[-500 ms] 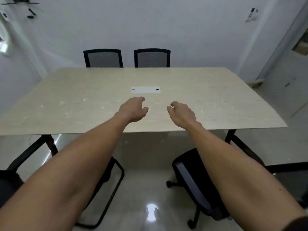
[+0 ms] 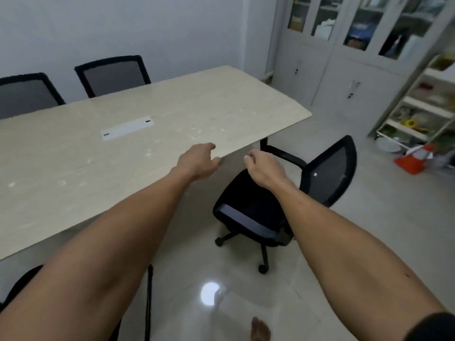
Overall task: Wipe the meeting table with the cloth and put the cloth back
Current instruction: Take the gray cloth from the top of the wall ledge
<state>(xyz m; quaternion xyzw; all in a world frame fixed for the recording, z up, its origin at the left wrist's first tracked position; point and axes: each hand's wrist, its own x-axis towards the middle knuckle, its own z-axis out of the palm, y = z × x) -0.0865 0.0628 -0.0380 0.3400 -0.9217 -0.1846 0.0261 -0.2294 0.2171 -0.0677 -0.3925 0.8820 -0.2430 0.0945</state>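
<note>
Both hands, left hand and right hand, hang loosely curled, holding nothing, over the meeting table's near edge, beside a chair

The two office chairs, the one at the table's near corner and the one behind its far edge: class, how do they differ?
The near chair stands pulled out from the meeting table, angled, with seat, armrest and castors showing. The far chair sits tucked behind the table, facing the camera, only its backrest visible. Both have black frames and grey mesh backs.

Bare forearms, a black sleeve on the right arm.
</note>
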